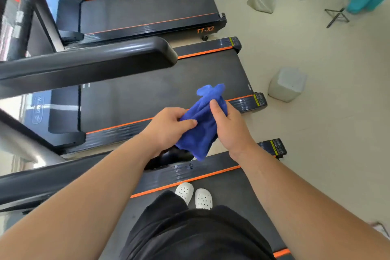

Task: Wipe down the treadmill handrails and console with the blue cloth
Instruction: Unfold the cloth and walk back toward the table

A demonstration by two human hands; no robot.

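Ok, both hands up front, mid-frame. Left hand [168, 126] pinches the blue cloth [200, 131], thumb on top, fingers curled under. Right hand [230, 131] grips the cloth's other side, thumb laid across it. Cloth is bunched btwn the hands, one corner sticking up, bottom edge hanging just over the end of the near handrail [63, 175]; contact can't tell. Person stands on treadmill belt [242, 192] in white clogs [194, 195], black trousers [190, 234]. Far handrail [95, 59] on next treadmill, upper left, well apart from cloth. White bin [287, 84] on floor at right.
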